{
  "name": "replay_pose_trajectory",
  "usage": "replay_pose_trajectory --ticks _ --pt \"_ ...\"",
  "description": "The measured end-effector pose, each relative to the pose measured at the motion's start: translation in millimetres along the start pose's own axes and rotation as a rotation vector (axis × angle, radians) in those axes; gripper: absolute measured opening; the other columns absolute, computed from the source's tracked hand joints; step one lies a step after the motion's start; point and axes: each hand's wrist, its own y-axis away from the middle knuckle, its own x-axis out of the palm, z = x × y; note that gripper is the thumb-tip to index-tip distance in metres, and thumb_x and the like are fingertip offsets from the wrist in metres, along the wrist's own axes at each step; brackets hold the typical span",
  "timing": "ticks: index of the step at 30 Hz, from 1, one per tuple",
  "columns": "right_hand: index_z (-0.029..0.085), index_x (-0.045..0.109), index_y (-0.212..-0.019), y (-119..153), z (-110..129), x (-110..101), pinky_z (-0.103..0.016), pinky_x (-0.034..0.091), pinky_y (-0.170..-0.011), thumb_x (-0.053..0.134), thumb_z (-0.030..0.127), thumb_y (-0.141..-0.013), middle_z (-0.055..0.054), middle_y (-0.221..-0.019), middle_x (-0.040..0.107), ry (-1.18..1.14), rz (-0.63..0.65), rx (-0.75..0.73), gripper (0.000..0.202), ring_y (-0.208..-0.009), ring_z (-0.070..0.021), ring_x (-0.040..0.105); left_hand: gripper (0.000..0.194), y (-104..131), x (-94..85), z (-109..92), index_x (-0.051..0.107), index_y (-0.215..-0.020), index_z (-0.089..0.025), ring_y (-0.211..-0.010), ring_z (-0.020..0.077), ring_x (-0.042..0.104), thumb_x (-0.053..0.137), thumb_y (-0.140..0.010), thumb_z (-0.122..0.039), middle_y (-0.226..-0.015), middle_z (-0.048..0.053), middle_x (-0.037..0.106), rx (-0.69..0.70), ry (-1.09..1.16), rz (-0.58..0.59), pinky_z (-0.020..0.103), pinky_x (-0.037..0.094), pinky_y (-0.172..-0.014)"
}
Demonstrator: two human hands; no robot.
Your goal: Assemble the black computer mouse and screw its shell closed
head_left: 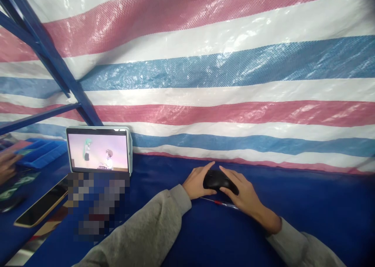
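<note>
And here the left hand [195, 183] and right hand [244, 192] are both closed around a black mouse [219, 182], one at either side, likely to steady it. It's toward the far side of the desk [295, 216]; whether it's lifted, I can't tell. A screwdriver [218, 202], by its look, lies just nearer, seemingly kept handy, and off left a tablet [99, 151] stands upright, presumably angled for watching.
</note>
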Motion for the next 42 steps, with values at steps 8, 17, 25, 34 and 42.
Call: replay_pose_trajectory --ticks 8,17,25,34,42 --pt "0.024 0.055 -0.132 1 -6 3 -0.041 0.051 -0.088 0.054 0.043 -0.087 -0.009 -0.121 0.064 -0.001 0.022 0.008 0.048 -0.105 -0.025 0.061 0.103 -1 -1.0 -2 0.027 -0.145 -0.029 -0.111 0.0282 0.053 0.084 -0.06 -0.03 -0.116 0.006 0.057 -0.018 0.006 -0.023 0.045 0.04 -0.099" --pt "0.024 0.059 -0.127 0 -4 1 -0.042 0.051 -0.088 0.05 0.043 -0.089 -0.01 -0.12 0.064 -0.006 0.073 0.025 0.043 -0.103 -0.0252 0.061 0.098 0 -4.6 -7 0.029 -0.144 -0.03 -0.114 0.0283 0.049 0.081 -0.061 -0.029 -0.119 0.006 0.055 -0.067 0.026 0.001 0.044 0.036 -0.103" --pt "0.025 0.059 -0.127 2 -10 2 -0.044 0.051 -0.09 0.052 0.042 -0.089 -0.009 -0.122 0.064 -0.034 0.065 0.033 0.043 -0.106 -0.0261 0.061 0.098 -2 -3.6 -4 0.029 -0.144 -0.029 -0.115 0.029 0.049 0.082 -0.061 -0.029 -0.12 0.006 0.055 -0.045 0.02 0.003 0.044 0.036 -0.103" --pt "0.023 0.059 -0.126 1 -11 4 -0.043 0.05 -0.092 0.052 0.04 -0.088 -0.009 -0.123 0.063 -0.035 0.078 0.021 0.041 -0.108 -0.0258 0.06 0.097 -2 -3.4 -3 0.029 -0.143 -0.029 -0.115 0.0282 0.049 0.081 -0.062 -0.027 -0.12 0.006 0.054 -0.029 0.032 0.013 0.044 0.035 -0.104" --pt "0.024 0.058 -0.127 1 -7 4 -0.043 0.049 -0.093 0.052 0.041 -0.088 -0.009 -0.124 0.062 -0.05 0.11 0.027 0.043 -0.11 -0.0257 0.058 0.095 -1 -5.0 -4 0.031 -0.143 -0.031 -0.115 0.0273 0.049 0.081 -0.062 -0.028 -0.119 0.004 0.055 -0.036 0.05 0.013 0.044 0.035 -0.104"
